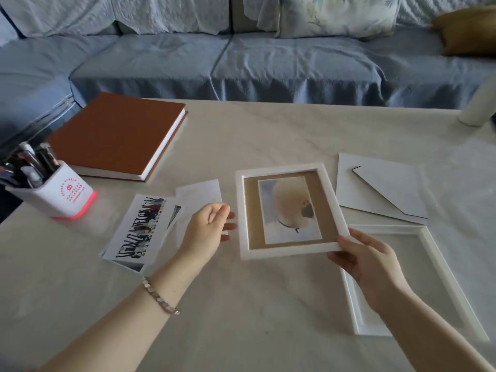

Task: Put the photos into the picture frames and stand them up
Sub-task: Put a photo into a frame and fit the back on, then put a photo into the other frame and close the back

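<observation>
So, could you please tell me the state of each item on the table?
First frame: holds a photo, right hand grips its corner.
Left hand: open, beside that frame.
Second frame: empty, flat.
Backing board: flat, unfitted.
Loose photos: piled flat.
Album: closed.
Pen holder: upright, full.

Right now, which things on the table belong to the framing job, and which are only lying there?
For the job: white frame with photo, held by the right hand; empty white frame; backing board; loose photos beside the left hand.
Lying about: brown book; pen holder; white cylinder.
</observation>
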A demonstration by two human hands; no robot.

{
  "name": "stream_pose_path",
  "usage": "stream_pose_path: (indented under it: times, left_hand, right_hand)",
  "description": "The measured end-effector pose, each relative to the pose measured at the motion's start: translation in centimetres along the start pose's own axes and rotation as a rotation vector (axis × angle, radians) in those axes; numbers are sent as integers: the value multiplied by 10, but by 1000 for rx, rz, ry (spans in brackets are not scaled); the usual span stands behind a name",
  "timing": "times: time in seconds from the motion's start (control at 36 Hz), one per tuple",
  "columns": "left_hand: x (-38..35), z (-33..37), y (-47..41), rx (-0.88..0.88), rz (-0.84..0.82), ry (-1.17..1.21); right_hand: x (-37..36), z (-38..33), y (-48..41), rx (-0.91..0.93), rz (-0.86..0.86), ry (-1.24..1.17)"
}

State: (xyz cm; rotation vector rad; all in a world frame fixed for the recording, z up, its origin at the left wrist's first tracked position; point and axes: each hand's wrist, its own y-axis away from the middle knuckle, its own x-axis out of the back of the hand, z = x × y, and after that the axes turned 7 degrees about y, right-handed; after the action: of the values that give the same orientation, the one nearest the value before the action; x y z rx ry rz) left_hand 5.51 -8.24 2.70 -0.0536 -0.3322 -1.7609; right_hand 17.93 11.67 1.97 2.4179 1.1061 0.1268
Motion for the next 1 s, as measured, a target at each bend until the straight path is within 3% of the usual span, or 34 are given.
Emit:
stream_pose_path:
  times: [0.08,0.17,0.36,0.44,0.53,0.58,0.67,0.72,0.83,1.0]
  left_hand:
    - [12,-18,-8,-16,143,-307]
    - [26,-36,-10,16,205,-412]
    - [48,-54,-9,91,220,-393]
    - [48,-53,-11,121,227,-329]
    - [47,-51,-12,142,228,-269]
    - [49,-52,-12,140,231,-244]
    - [54,-53,-11,148,228,-198]
    - [58,-53,-12,172,222,-137]
    - [64,-48,-18,255,240,19]
    - [65,-44,-22,302,214,62]
  right_hand:
    - [-13,0,-17,-9,102,27]
    - [-24,4,-40,-24,170,144]
    - [-47,-2,-57,135,223,608]
    - [-62,2,-43,108,184,831]
    - [-84,11,-18,349,191,978]
    - [-100,20,-9,499,80,951]
    - [-128,27,-10,354,-187,853]
    - [-148,28,-15,211,-256,828]
    - [-176,30,-29,67,-261,810]
    - [-180,35,-45,59,-187,817]
